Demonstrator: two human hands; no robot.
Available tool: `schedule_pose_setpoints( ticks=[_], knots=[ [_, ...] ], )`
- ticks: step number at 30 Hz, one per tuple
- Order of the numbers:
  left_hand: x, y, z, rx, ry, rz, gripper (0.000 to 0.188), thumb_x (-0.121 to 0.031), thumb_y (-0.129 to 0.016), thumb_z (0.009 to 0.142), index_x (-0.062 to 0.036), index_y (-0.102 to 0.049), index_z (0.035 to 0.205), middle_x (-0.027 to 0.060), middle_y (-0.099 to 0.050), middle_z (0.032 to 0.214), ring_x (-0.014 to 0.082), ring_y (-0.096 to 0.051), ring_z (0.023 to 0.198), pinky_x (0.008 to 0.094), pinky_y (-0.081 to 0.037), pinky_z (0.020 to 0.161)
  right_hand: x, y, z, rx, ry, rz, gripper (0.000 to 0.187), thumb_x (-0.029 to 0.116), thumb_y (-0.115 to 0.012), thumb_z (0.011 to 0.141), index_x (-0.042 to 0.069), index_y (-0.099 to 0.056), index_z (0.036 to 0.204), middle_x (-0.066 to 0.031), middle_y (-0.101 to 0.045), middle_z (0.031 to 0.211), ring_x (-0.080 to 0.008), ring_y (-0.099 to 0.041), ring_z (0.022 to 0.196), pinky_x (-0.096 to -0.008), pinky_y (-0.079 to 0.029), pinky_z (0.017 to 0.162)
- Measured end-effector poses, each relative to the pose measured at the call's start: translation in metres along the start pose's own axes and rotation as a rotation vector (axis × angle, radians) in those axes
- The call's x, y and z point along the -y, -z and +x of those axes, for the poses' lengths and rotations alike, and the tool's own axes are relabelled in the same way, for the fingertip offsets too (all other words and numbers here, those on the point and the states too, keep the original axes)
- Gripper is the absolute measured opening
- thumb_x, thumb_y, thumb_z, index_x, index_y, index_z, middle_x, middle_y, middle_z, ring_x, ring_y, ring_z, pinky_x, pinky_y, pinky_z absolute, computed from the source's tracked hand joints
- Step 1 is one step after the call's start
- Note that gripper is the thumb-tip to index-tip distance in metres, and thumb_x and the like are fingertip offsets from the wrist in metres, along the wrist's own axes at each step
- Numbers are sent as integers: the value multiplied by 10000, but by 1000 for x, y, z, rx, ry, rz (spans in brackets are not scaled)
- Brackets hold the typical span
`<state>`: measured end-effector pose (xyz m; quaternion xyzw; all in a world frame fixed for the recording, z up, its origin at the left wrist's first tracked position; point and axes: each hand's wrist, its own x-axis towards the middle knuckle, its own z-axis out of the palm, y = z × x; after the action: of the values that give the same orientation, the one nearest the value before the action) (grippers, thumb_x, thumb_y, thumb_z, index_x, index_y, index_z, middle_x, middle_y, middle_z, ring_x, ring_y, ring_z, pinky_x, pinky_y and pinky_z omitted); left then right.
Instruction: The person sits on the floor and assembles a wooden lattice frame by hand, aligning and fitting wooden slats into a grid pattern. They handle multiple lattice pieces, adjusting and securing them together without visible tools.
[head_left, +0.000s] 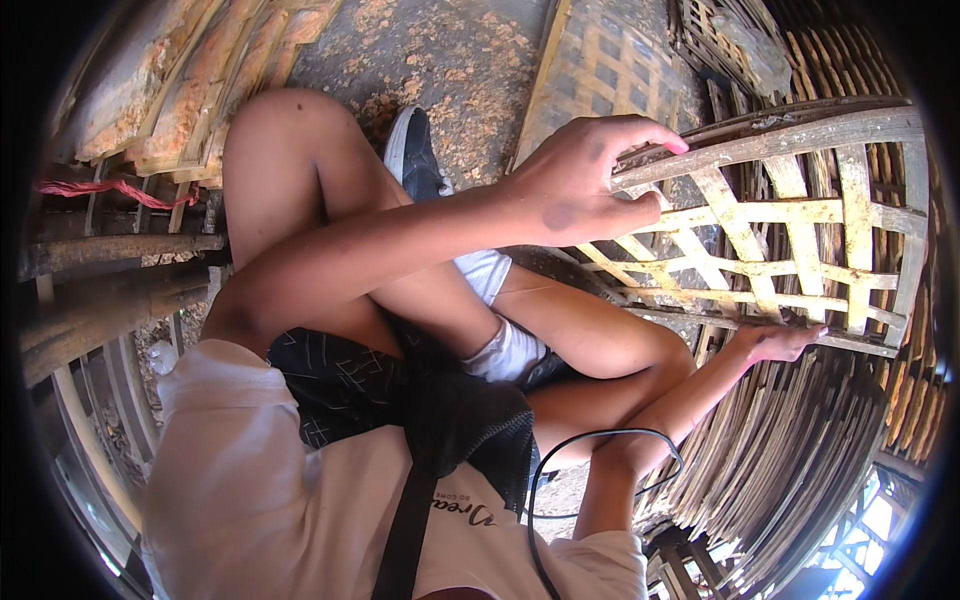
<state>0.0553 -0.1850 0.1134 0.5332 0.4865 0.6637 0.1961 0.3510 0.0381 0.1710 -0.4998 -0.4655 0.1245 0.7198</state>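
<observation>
A wooden-framed lattice panel (790,137) of pale crossed slats is tilted up at my right side. My left hand (590,180) reaches across my body and grips the near end of its upper rail, thumb below and fingers over the top. Farther right, my right hand (780,342) is closed around the lower rail, close to the panel's far corner. The undersides of both hands' grips are partly hidden by the rail and the hands themselves.
Another lattice panel (610,70) lies on the dirt floor (440,50) ahead. Stacked thin slats (800,430) fill the right side. Wooden boards (180,80) lean at the far left above a slatted wooden structure (110,255). A black cable (600,432) loops by my right arm.
</observation>
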Motion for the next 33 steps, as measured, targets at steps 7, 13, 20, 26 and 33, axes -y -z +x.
schedule_pose_setpoints(
  ticks=[7,13,20,26,33],
  knots=[
    [6,1,-1,-115,-126,269,368,-193,-721,828,-15,-669,1146,198,-741,944,349,-731,827,423,-572,769,7,4,-6,113,-28,-7,721,576,-462,1027,12,-522,1473,-246,-491,1497,-368,-481,1393,-605,-396,1176],
    [-3,8,-3,7,-68,391,355,-158,-741,857,-34,-647,1176,191,-730,1012,353,-722,831,427,-566,722,-3,5,4,95,-36,-14,701,555,-462,1029,-19,-579,1415,-246,-593,1363,-337,-574,1283,-559,-497,1107],
    [8,5,-8,-38,-153,531,259,-148,-706,850,33,-677,1033,167,-716,769,303,-713,629,420,-592,598,7,2,-9,105,-10,45,726,582,-486,1011,-2,-570,1432,-254,-567,1404,-338,-553,1310,-545,-496,1105],
    [12,1,-17,188,-63,830,192,-155,-698,811,32,-702,854,196,-708,771,319,-726,666,441,-600,589,7,3,-6,109,-2,-4,679,545,-470,1030,26,-549,1462,-229,-562,1424,-331,-536,1329,-547,-466,1136],
    [2,30,5,552,319,712,218,-207,-690,878,10,-711,862,195,-724,824,319,-734,782,420,-579,725,12,6,-12,148,-76,-7,771,575,-499,1000,-12,-482,1501,-244,-426,1557,-348,-444,1413,-533,-411,1172]
  ],
)
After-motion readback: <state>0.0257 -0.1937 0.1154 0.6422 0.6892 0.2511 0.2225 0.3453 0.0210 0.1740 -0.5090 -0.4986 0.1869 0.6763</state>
